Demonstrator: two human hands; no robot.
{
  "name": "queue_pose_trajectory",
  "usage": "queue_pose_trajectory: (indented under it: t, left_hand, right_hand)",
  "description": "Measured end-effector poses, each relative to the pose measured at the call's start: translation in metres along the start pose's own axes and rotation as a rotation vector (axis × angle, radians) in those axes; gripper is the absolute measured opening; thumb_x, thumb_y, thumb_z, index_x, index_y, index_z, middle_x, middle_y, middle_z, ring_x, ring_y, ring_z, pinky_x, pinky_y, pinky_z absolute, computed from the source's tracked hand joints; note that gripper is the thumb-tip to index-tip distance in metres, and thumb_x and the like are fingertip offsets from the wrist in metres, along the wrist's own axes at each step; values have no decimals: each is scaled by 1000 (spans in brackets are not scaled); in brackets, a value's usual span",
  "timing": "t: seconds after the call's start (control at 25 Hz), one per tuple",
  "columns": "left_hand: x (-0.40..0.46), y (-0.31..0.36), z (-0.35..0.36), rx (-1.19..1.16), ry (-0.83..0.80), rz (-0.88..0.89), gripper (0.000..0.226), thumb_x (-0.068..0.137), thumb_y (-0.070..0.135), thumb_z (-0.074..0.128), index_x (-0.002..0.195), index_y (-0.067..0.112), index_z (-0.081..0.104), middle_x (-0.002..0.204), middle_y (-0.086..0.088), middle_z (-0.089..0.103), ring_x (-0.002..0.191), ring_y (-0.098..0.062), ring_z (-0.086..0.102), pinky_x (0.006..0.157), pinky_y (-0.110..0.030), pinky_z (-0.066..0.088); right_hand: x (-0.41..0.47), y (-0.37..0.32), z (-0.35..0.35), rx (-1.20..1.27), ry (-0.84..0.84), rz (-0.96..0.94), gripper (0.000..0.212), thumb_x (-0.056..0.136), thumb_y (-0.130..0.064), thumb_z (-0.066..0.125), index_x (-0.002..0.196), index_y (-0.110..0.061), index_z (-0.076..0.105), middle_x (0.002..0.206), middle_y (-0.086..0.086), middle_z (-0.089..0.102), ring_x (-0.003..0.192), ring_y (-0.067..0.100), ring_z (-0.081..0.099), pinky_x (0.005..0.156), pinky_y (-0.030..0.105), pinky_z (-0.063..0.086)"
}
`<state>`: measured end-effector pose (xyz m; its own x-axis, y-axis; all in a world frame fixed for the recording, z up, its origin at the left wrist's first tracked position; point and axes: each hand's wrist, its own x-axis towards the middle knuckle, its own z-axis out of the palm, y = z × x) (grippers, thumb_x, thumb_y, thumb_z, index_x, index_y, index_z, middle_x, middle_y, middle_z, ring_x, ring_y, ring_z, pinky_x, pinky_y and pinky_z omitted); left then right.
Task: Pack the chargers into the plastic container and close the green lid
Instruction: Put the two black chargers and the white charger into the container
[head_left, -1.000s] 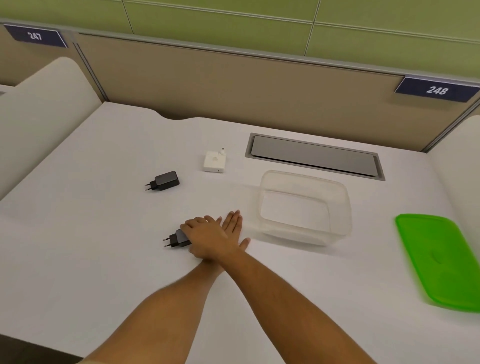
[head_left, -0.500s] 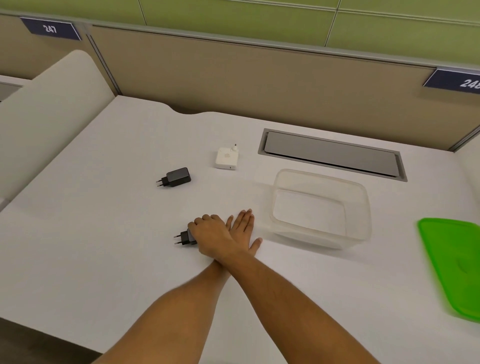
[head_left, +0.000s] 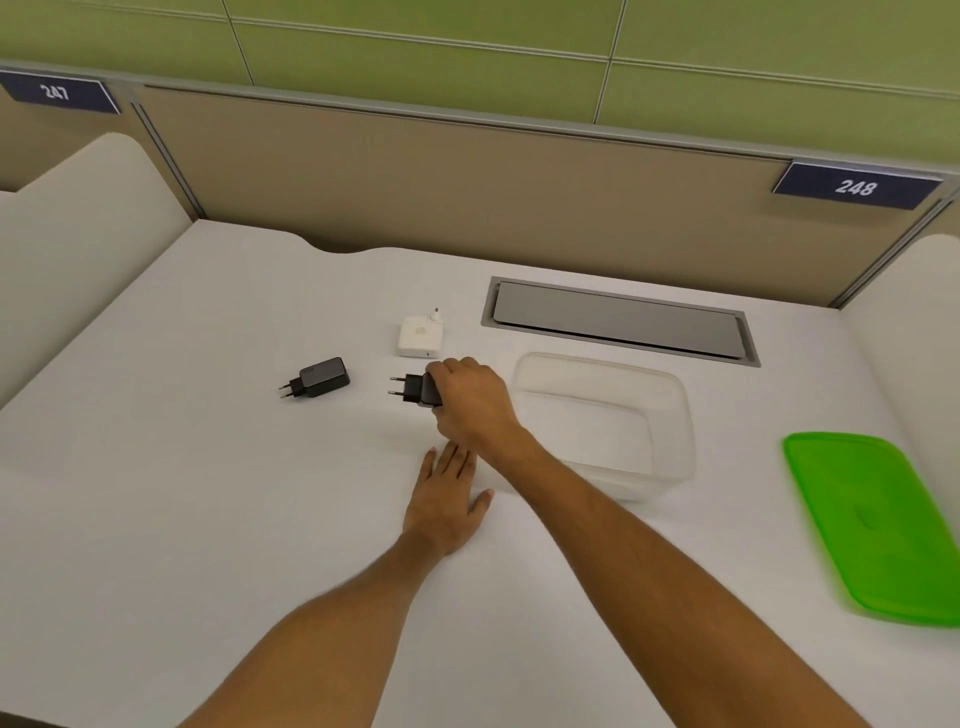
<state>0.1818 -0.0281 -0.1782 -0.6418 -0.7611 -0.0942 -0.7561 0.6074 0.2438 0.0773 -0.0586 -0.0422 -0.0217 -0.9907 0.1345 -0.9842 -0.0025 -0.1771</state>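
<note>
My right hand (head_left: 470, 408) is shut on a black charger (head_left: 418, 395), held above the white table just left of the clear plastic container (head_left: 683, 415), its plug pins pointing left. My left hand (head_left: 447, 501) lies flat on the table below it, fingers apart, holding nothing. A second black charger (head_left: 318, 378) lies on the table further left. A white charger (head_left: 420, 336) lies behind my right hand. The container holds nothing. The green lid (head_left: 872, 525) lies flat on the table to the container's right.
A grey metal cable hatch (head_left: 618, 322) is set into the table behind the container. Beige partition walls (head_left: 467, 197) close off the back, and curved white dividers (head_left: 78, 218) stand at both sides.
My right hand has lifted the black charger off the table and carried it up and right, nearer the container. My arms have uncrossed; my left hand stays flat.
</note>
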Motion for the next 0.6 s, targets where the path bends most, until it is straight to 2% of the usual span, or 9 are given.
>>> queue_pose_trajectory:
  t: [0.2,0.32,0.44,0.6]
  left_hand:
    - [0,1,-1,36,1,26,75,88,54,14,150,12,3,161,-2,3,148,-15,0,121,-39,-3]
    - [-1,1,-1,22,-8,35,75,88,55,12,150,13,2,161,-1,1,148,-14,-2,121,-36,-7]
    - [-1,2,-2,18,-7,40,75,88,55,11,150,13,3,161,0,2,148,-13,-3,117,-35,-10]
    - [-1,2,-2,15,-5,30,76,87,56,8,150,13,3,161,0,1,148,-12,-4,119,-36,-8]
  right_hand:
    - [-16,66,-29,-17,77,299,33,79,-20,64,110,-12,58,105,7,67,95,27,61,70,34,48]
    - [-37,105,-40,-29,66,483,30,79,-22,64,106,-10,59,102,8,68,95,31,63,66,32,42]
    - [-59,135,-39,-63,-83,627,29,82,-26,63,106,-9,60,99,9,68,92,32,64,64,31,41]
    - [-84,154,-31,-100,-317,710,26,85,-22,60,107,-8,62,87,8,61,79,28,60,62,31,44]
